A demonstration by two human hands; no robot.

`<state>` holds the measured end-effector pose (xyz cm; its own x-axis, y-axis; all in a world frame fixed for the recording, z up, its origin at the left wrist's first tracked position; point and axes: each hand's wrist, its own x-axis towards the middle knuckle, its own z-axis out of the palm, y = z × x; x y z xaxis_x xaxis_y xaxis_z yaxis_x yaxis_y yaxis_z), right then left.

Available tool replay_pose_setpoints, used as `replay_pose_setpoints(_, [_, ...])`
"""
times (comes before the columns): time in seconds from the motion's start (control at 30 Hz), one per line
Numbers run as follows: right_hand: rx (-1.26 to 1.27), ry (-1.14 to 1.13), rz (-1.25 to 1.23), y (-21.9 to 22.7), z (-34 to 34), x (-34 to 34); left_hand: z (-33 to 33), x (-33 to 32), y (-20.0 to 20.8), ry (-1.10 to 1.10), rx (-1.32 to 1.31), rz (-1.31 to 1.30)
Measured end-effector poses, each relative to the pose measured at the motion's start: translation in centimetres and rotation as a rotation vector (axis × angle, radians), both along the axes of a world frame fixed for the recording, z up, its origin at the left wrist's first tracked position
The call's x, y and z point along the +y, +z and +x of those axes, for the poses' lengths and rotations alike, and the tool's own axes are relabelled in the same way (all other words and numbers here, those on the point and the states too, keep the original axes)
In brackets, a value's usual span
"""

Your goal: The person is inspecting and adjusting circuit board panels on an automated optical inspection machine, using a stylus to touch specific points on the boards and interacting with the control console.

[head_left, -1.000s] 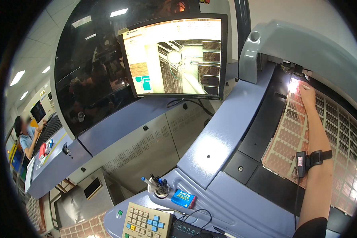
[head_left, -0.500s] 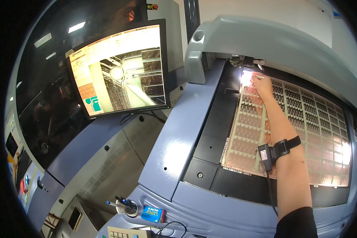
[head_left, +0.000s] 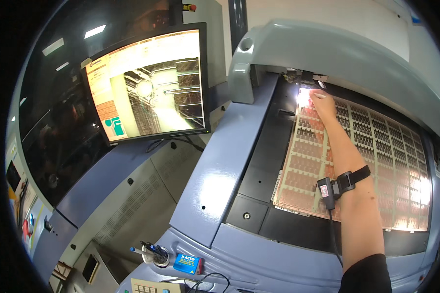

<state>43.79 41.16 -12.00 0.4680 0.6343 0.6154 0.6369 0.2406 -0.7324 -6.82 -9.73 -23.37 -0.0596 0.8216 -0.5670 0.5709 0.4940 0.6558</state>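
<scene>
My right hand (head_left: pixel 322 102) reaches from the lower right to the far left corner of a large copper-coloured circuit board panel (head_left: pixel 310 168). Its fingers are closed in a pinch around a slim pale tool (head_left: pixel 319 96), whose kind I cannot make out. A bright white light (head_left: pixel 304 96) shines on the panel right at the fingertips and washes out the tool's tip. On the monitor (head_left: pixel 154 93), a magnified patch shows circuit traces, a bright round pad and a pale blurred shape below. My left hand is out of view.
A grey machine arch (head_left: pixel 337 53) spans the panel's far side. A black strap sensor (head_left: pixel 344 184) with a cable sits on my right forearm. Near the front edge stand a pen cup (head_left: pixel 160 257), a blue box (head_left: pixel 187 263) and a beige keypad (head_left: pixel 154 287).
On the monitor, the pale pointed shape has turned into a broader, blurrier bright patch. My right hand stays almost in place at the panel's corner.
</scene>
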Motion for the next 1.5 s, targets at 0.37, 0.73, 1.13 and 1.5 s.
replay_pose_setpoints(0.37, [-0.052,0.118,0.024,-0.4,4.8,4.2,-1.8,-0.6,-2.9,-0.174,0.032,0.253])
replay_pose_setpoints(0.73, [0.130,0.162,0.058,-0.2,1.7,3.3,-1.7,-1.2,-3.5,-0.148,0.012,0.132])
replay_pose_setpoints(1.13, [0.039,-0.020,-0.054,1.1,2.7,1.7,-0.8,0.1,-1.7,-0.016,0.014,0.010])
replay_pose_setpoints(1.5, [0.167,0.053,-0.038,1.5,1.6,0.8,-1.0,-0.1,-2.1,-0.037,-0.023,0.074])
